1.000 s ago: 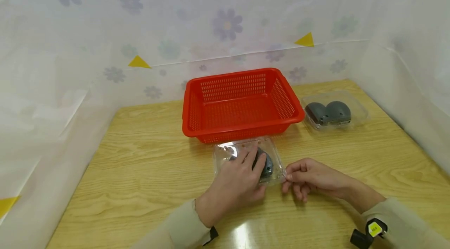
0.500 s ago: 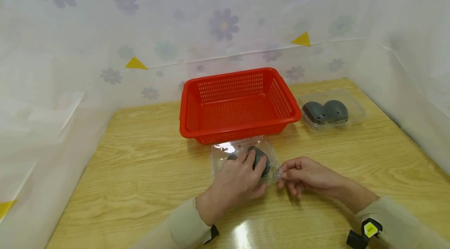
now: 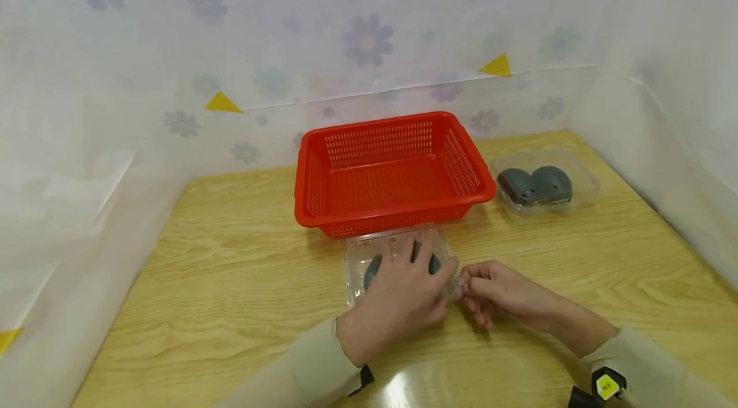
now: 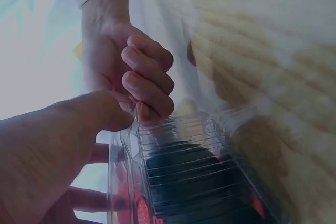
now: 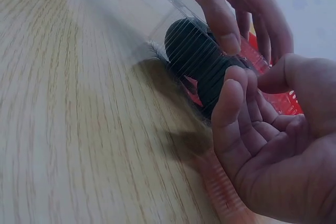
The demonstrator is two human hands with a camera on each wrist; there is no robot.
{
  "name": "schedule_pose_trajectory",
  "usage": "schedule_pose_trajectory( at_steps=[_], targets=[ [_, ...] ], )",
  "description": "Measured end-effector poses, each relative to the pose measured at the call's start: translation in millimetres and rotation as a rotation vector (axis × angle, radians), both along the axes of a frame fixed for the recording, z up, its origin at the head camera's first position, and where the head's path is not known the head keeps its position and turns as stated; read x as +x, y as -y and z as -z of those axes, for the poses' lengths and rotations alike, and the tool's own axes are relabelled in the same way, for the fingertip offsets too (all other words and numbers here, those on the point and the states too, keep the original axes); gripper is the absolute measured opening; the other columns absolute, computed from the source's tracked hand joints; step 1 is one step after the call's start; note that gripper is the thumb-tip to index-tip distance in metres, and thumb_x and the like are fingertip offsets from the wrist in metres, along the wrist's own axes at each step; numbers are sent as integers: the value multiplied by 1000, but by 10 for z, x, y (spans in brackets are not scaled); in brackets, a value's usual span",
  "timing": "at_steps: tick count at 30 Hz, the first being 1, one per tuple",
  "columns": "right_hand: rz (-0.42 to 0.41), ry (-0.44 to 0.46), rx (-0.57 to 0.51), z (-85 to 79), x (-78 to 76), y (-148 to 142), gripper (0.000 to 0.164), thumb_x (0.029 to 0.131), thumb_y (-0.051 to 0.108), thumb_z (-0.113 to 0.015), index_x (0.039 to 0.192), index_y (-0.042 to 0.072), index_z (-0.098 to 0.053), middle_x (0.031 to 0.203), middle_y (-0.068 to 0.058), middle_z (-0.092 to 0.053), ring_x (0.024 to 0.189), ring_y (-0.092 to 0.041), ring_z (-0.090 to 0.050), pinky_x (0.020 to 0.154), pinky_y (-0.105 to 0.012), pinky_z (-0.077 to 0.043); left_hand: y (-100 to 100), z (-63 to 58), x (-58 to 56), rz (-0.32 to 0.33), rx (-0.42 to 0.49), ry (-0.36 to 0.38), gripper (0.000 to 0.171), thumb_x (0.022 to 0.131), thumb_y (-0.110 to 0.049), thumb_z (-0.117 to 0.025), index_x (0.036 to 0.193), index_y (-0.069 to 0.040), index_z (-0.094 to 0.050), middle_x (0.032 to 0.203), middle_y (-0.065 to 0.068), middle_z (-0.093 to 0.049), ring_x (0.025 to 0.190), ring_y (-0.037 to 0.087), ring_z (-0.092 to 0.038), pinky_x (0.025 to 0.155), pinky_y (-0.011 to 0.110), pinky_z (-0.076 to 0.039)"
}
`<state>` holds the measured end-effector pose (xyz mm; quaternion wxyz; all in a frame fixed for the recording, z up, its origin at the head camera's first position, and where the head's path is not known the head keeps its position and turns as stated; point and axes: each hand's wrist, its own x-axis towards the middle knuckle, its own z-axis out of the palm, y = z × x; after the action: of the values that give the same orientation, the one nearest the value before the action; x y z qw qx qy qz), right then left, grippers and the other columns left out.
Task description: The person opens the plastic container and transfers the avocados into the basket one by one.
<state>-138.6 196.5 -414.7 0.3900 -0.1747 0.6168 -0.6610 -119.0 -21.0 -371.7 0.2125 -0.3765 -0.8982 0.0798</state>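
A clear plastic clamshell box [image 3: 357, 254] lies on the table in front of the red basket, with dark grey rounded items [image 3: 372, 270] inside; their kind is hard to tell. Over its lid my left hand [image 3: 400, 289] rests with spread fingers. At the box's right front corner my right hand [image 3: 504, 293] pinches the plastic edge between thumb and fingers. In the right wrist view, ribbed clear plastic covers the dark items [image 5: 184, 48]. The left wrist view shows the left thumb [image 4: 107, 111] along the box's rim, close to the right fingers.
A red slotted plastic basket [image 3: 398, 211] stands just behind the box. Farther right, a second clear box [image 3: 585, 184] holds two dark rounded items [image 3: 550, 184]. The wooden table [image 3: 230, 293] is bordered by white flowered sheeting [image 3: 277, 30].
My left hand has shifted right across the lid, its thumb side now nearer the right hand. My right hand keeps its pinch at the corner. The basket and second box stay put.
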Motion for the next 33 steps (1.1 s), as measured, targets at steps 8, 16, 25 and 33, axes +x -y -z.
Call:
schedule_pose_trajectory(
  at_steps=[8, 16, 25, 33],
  targets=[
    [16, 14, -26, -3, 14, -11, 22, 95, 18, -39, 92, 0, -51, 73, -2, -54, 57, -12, -54, 51, -26, -48, -183, 40, 127, 79, -157, -258, 34, 97, -12, -28, 120, -16, -53, 119, 11, -56, 102, 31, -59, 67, 53, -51],
    [99, 13, -24, 41, 53, 55, 25, 94, 25, -43, 94, 2, -53, 67, 1, -57, 54, -9, -52, 48, -24, -47, -311, 87, 162, 5, -67, -373, 41, 95, -10, -21, 109, -8, -60, 118, 12, -59, 97, 34, -61, 59, 55, -51],
    [90, -6, -34, 75, 136, 38, 14, 92, 10, -41, 84, 1, -48, 67, -3, -47, 52, -14, -49, 46, -26, -44, -75, -247, -74, -33, 8, -283, 26, 87, -18, -57, 111, -12, -48, 115, 5, -55, 88, 18, -60, 63, 31, -53],
    [65, -14, -27, 47, 124, -1, 13, 91, 10, -41, 85, 0, -46, 68, -4, -46, 53, -15, -48, 46, -26, -44, 270, -336, -213, -94, 109, -281, 16, 81, -16, -61, 93, -14, -51, 85, -1, -59, 72, 16, -60, 52, 26, -49]
  ],
)
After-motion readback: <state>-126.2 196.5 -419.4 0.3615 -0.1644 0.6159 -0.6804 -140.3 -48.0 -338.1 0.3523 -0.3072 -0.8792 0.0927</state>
